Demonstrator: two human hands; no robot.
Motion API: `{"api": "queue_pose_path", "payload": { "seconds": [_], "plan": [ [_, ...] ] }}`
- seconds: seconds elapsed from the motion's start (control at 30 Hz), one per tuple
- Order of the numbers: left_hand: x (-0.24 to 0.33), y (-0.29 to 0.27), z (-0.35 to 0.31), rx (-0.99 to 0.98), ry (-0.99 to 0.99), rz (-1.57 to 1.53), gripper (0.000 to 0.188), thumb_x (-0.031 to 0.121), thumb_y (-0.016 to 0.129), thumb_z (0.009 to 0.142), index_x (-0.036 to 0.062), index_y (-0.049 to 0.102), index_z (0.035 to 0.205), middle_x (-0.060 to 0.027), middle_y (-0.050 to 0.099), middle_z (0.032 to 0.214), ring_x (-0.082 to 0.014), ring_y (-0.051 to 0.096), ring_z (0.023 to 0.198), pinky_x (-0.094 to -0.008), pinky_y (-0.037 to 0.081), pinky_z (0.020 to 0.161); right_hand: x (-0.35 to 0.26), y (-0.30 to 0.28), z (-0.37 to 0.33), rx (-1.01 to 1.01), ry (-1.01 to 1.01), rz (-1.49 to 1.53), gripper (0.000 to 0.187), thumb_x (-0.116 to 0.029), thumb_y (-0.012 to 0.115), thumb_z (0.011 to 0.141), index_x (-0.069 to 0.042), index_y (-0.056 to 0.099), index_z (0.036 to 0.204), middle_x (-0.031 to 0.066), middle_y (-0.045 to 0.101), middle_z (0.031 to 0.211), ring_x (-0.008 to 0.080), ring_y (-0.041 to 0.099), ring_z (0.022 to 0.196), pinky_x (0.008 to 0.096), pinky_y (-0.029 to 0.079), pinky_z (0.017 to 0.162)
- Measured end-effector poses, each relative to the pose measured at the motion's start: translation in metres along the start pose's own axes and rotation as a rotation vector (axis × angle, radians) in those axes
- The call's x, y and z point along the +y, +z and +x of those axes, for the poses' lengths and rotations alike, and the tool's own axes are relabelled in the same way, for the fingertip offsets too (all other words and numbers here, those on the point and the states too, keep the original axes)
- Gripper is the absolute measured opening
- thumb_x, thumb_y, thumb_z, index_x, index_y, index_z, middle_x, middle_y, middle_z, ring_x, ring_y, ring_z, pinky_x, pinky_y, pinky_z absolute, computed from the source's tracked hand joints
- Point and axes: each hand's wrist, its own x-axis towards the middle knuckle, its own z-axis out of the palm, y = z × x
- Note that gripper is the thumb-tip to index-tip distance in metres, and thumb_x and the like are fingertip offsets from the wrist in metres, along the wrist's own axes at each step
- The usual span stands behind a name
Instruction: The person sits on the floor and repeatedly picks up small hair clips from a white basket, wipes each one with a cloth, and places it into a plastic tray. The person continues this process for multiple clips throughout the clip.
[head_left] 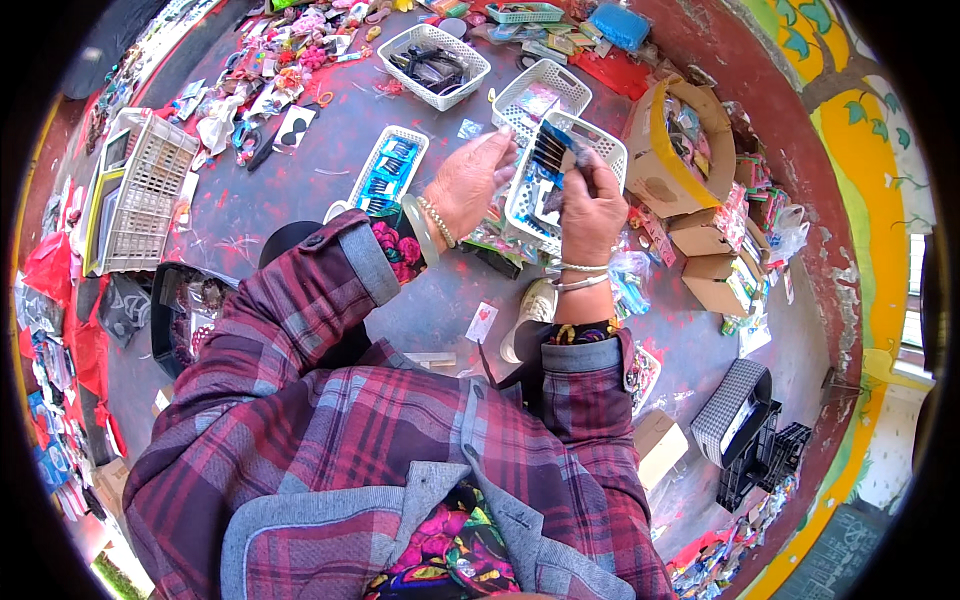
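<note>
My right hand [593, 208] grips a blue card with several black strips [549, 152] by its right side, thumb and fingers closed on it. What the black strips are is too small to tell. The card is tilted over a white plastic basket [617, 150], which holds more packaged pieces. To the left of that basket, my left hand [472, 185] is stretched out with its fingers extended and nothing in it. Close by my left hand, a narrow white basket [420, 148] contains several blue cards with black pieces [388, 172].
Farther off are a white basket of dark packets [465, 90] and another white basket [575, 85]. A yellow-edged cardboard box [705, 190] stands at the right. Small goods [300, 50] heap up at the far left. A white crate [160, 165] stands left, and a checkered basket [730, 410] lies lower right.
</note>
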Motion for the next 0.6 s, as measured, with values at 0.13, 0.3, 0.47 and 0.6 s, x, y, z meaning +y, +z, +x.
{"api": "queue_pose_path", "payload": {
  "seconds": [0.13,0.3,0.47,0.6],
  "plan": [
    [-0.004,-0.003,0.003,-0.323,-0.139,-0.392,0.031,0.027,0.039,0.096,0.002,0.05,0.11,-0.0084,0.056,0.103,-0.0182,0.054,0.096,-0.0331,0.045,0.086,-0.002,0.015,-0.014,-0.167,-0.666,-0.555,0.034,-0.003,0.064,0.068,-0.005,0.062,0.102,0.0125,0.061,0.096,0.0283,0.058,0.087,0.0337,0.046,0.079],
    [-0.011,-0.03,0.027,-0.257,0.106,0.182,0.031,0.022,0.033,0.097,0.0004,0.048,0.113,-0.0109,0.056,0.106,-0.0206,0.055,0.098,-0.0334,0.044,0.09,0.0,0.014,-0.012,-0.324,-0.192,-0.111,0.027,-0.007,0.065,0.073,-0.003,0.063,0.1,0.0087,0.062,0.096,0.0207,0.059,0.089,0.0289,0.046,0.078],
    [-0.005,-0.018,0.019,-0.264,-0.135,-0.446,0.033,0.021,0.032,0.097,-0.0018,0.045,0.117,-0.0137,0.052,0.117,-0.0228,0.053,0.106,-0.0383,0.043,0.093,-0.002,-0.013,0.003,0.006,0.24,0.527,0.023,-0.008,0.051,0.089,0.001,0.058,0.108,0.0029,0.062,0.096,0.0088,0.059,0.08,0.0207,0.047,0.071],
    [-0.012,-0.02,0.014,-0.3,0.178,0.382,0.031,0.019,0.033,0.096,-0.0002,0.046,0.116,-0.012,0.053,0.116,-0.0219,0.054,0.104,-0.0358,0.043,0.091,0.004,-0.001,0.001,-0.015,-0.28,-0.16,0.024,-0.006,0.052,0.087,0.0,0.057,0.11,0.0084,0.061,0.103,0.0171,0.058,0.092,0.027,0.046,0.08]
  ]
}}
